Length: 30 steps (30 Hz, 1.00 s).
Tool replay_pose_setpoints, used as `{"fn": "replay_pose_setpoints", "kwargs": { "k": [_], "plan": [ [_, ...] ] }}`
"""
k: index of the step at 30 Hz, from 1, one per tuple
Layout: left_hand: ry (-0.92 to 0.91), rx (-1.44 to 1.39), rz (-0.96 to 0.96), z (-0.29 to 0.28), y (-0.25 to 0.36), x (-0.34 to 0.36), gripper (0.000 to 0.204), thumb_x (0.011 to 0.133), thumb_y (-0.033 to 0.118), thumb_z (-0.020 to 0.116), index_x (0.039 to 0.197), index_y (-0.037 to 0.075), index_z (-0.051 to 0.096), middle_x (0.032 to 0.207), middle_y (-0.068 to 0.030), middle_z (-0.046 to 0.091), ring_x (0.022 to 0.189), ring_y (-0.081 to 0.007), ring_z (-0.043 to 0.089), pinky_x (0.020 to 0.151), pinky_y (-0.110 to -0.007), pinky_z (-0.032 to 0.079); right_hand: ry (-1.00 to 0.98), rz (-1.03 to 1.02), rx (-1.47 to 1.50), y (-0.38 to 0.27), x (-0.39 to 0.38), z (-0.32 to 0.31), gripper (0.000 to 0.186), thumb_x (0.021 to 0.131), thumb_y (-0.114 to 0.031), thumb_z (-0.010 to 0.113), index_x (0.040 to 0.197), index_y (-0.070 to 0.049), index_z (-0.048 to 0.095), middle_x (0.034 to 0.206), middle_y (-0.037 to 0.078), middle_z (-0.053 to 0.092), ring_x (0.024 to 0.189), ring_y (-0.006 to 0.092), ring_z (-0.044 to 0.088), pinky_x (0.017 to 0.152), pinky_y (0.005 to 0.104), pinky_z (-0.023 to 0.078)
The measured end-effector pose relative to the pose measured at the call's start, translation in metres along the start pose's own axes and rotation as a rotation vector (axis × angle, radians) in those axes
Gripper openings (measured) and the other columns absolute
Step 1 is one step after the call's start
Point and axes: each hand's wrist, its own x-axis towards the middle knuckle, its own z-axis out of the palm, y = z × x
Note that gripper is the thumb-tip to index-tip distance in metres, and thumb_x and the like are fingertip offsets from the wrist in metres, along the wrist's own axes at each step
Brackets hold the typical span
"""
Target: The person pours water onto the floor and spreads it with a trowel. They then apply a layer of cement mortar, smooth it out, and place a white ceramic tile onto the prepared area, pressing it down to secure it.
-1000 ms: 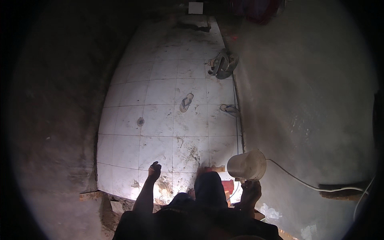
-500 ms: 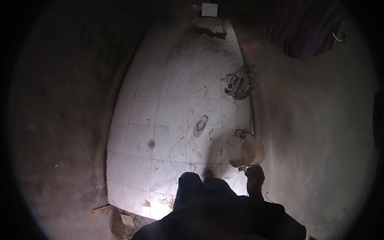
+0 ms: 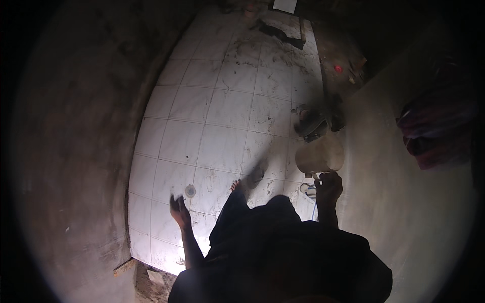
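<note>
My right hand (image 3: 328, 184) is shut on the handle of a pale bucket (image 3: 319, 151), which is tipped on its side out in front of it. My left hand (image 3: 179, 208) hangs open over white, dirt-smeared floor tiles (image 3: 174, 131), holding nothing, near a small round drain (image 3: 190, 190). My bare foot (image 3: 234, 186) shows beside a shadowed shape that looks like a flip-flop (image 3: 256, 174). A second flip-flop with blue straps (image 3: 308, 190) lies just left of my right hand. Beyond the bucket is a dark, crumpled bag or bundle (image 3: 309, 121).
Bare plaster walls (image 3: 81, 151) rise on both sides. Dark reddish fabric (image 3: 437, 126) is at the right. A white square (image 3: 284, 5), dark debris (image 3: 280, 35) and a small red thing (image 3: 338, 68) are at the far end. A wood piece (image 3: 124, 267) lies lower left.
I have stepped forward along the tiles, carrying the bucket farther ahead. The red fabric has come into fuller view at the right. My left hand, unseen half a second ago, shows again.
</note>
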Motion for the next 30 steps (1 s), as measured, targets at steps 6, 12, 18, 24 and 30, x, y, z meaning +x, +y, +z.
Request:
{"fn": "replay_pose_setpoints", "kwargs": {
  "k": [6,12,18,24,30],
  "plan": [
    [-0.061,-0.476,1.253,0.053,0.447,0.110,0.055,0.098,0.021,0.057,0.144,-0.003,0.039,0.129,-0.0215,0.059,0.122,-0.0298,0.056,0.108,-0.043,0.039,0.032,0.470,0.605,0.001,0.089,0.069,0.026,0.062,0.001,0.078,0.079,-0.006,0.060,0.085,0.007,0.061,0.084,0.0270,0.060,0.071,0.0394,0.051],
    [-0.186,-0.747,1.784,0.132,0.558,0.157,0.054,0.097,0.019,0.058,0.143,-0.002,0.040,0.126,-0.0205,0.060,0.117,-0.0282,0.057,0.104,-0.042,0.040,0.153,0.559,0.817,0.007,0.183,0.128,0.024,0.064,0.004,0.074,0.079,-0.008,0.059,0.084,0.006,0.060,0.083,0.0233,0.059,0.070,0.0354,0.050],
    [-0.275,-0.725,1.691,0.245,0.624,0.265,0.054,0.096,0.017,0.060,0.143,0.000,0.040,0.122,-0.0194,0.061,0.112,-0.0267,0.058,0.099,-0.041,0.042,0.251,0.724,1.249,0.006,0.317,0.203,0.015,0.091,-0.031,0.051,0.088,-0.017,0.057,0.072,-0.003,0.054,0.071,0.0127,0.051,0.063,0.0334,0.039],
    [-0.371,-0.657,1.449,0.341,0.653,0.389,0.054,0.095,0.015,0.061,0.143,0.001,0.041,0.118,-0.0183,0.062,0.107,-0.0251,0.059,0.095,-0.039,0.044,0.244,0.784,1.255,0.020,0.440,0.256,0.017,0.091,-0.033,0.052,0.086,-0.018,0.058,0.076,-0.001,0.056,0.074,0.0149,0.055,0.068,0.0388,0.045],
    [-0.523,-0.656,1.302,0.439,0.679,0.529,0.054,0.094,0.012,0.062,0.143,0.002,0.042,0.115,-0.0173,0.064,0.102,-0.0235,0.060,0.090,-0.038,0.046,0.227,0.735,1.512,-0.002,0.567,0.293,0.024,0.091,-0.030,0.052,0.074,-0.013,0.055,0.069,0.003,0.055,0.065,0.0162,0.055,0.062,0.0352,0.047]
  ]
}}
